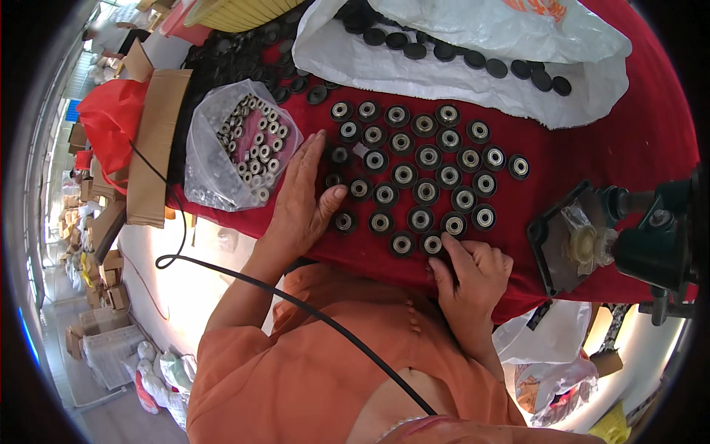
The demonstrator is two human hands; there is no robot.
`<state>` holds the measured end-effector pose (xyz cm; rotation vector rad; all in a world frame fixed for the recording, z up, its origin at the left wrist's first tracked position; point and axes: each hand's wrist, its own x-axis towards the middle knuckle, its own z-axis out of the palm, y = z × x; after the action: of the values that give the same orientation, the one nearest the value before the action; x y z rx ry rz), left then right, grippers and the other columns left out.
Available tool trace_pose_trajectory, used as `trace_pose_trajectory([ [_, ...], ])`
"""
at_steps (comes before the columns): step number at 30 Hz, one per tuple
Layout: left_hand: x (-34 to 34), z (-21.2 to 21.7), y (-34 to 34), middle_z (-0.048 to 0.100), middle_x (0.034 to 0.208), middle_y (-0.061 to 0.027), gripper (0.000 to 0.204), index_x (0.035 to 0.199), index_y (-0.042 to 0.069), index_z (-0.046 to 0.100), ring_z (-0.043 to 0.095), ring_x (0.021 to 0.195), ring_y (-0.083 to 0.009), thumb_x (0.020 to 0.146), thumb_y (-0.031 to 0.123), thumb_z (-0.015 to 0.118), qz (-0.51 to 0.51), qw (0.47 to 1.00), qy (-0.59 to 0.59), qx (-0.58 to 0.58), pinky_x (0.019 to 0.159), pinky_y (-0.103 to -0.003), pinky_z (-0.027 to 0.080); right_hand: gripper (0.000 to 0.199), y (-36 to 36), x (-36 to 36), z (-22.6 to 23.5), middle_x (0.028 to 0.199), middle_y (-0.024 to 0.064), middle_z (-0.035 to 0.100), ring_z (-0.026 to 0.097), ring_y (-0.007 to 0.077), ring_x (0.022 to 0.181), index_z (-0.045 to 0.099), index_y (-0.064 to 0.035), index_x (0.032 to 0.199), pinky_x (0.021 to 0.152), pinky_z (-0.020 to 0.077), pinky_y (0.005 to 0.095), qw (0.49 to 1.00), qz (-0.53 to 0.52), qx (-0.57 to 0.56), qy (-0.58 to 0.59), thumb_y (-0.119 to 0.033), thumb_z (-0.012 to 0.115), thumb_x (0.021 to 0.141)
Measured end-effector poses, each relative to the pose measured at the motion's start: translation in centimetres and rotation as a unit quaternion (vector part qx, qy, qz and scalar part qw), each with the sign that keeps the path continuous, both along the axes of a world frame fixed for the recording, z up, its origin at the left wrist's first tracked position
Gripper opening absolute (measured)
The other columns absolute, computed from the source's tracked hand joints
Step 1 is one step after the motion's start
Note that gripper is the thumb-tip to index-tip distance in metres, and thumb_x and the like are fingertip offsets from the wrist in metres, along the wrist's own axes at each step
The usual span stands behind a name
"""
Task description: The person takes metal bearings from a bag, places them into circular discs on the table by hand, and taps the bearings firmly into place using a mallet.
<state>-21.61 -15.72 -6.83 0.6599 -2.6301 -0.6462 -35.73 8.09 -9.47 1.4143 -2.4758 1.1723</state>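
Observation:
Several black rubber wheels with silver bearing centres [425,166] lie in rows on a red cloth-covered table [629,140]. My left hand [303,196] rests flat and open against the left edge of the rows, fingers extended, thumb beside a wheel [343,220]. My right hand [470,270] sits at the table's near edge, fingers curled, its fingertips on the nearest wheel [433,244]. A clear plastic bag of small silver bearings [240,144] lies just left of my left hand.
A white plastic bag [473,52] with plain black wheels on it lies at the back. More black wheels [244,52] pile at the back left. A black press tool on a plate [629,237] stands at right. A cardboard box [155,148] and a black cable [222,270] are at left.

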Motion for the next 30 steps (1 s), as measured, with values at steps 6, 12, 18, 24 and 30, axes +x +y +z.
trace_pose_trajectory([
  [6, -2.5, -0.8, -4.4, 0.052, 0.13, -0.0259, 0.058, 0.141, -0.005, 0.039, 0.054, 0.119, -0.0411, 0.092, 0.013, 0.064, 0.025, 0.991, 0.118, -0.051, 0.102, -0.044, 0.043, 0.039, 0.4, 0.0, -0.4, 0.086, 0.0028, 0.062, 0.055, 0.021, 0.076, 0.073, -0.0092, 0.106, 0.072, 0.0372, 0.0351, 1.0, 0.001, -0.029, 0.009, -0.016, 0.081, 0.069],
  [12, -5.4, -1.0, -9.5, 0.062, 0.107, -0.02, 0.042, 0.116, -0.005, 0.063, 0.063, 0.098, -0.0331, 0.082, 0.017, 0.073, 0.097, 0.986, 0.012, -0.137, 0.085, -0.041, 0.05, 0.034, 0.2, 0.3, -0.6, 0.086, 0.003, 0.061, 0.055, 0.0213, 0.076, 0.072, -0.0097, 0.106, 0.072, 0.0378, 0.0356, 0.999, -0.011, -0.046, 0.023, -0.017, 0.079, 0.073],
  [18, -6.6, -1.6, -11.1, 0.062, 0.098, -0.0217, 0.029, 0.096, -0.005, 0.069, 0.061, 0.093, -0.0387, 0.073, 0.012, 0.078, 0.103, 0.982, 0.013, -0.16, 0.083, -0.044, 0.051, 0.031, -0.1, 0.7, -0.6, 0.085, 0.0024, 0.06, 0.055, 0.0212, 0.076, 0.072, -0.0096, 0.105, 0.072, 0.0379, 0.0356, 0.996, -0.035, -0.056, 0.054, -0.016, 0.078, 0.075],
  [24, -5.2, -2.0, -10.9, 0.063, 0.095, -0.0173, 0.022, 0.091, -0.001, 0.07, 0.064, 0.086, -0.0361, 0.073, 0.009, 0.077, 0.013, 0.988, 0.058, -0.145, 0.076, -0.044, 0.052, 0.03, -0.2, 0.9, -0.5, 0.084, 0.0026, 0.06, 0.055, 0.022, 0.077, 0.072, -0.0093, 0.104, 0.073, 0.0381, 0.0366, 0.997, -0.042, -0.041, 0.046, -0.016, 0.078, 0.075],
  [30, -6.0, -2.3, -10.9, 0.06, 0.101, -0.0197, 0.023, 0.099, -0.003, 0.066, 0.062, 0.091, -0.0382, 0.076, 0.002, 0.07, 0.078, 0.976, 0.055, -0.196, 0.078, -0.045, 0.051, 0.026, -0.8, 1.6, 0.9, 0.084, 0.0036, 0.06, 0.057, 0.0237, 0.076, 0.071, -0.0099, 0.103, 0.072, 0.0391, 0.0379, 0.995, -0.056, 0.031, 0.072, -0.016, 0.076, 0.078],
])
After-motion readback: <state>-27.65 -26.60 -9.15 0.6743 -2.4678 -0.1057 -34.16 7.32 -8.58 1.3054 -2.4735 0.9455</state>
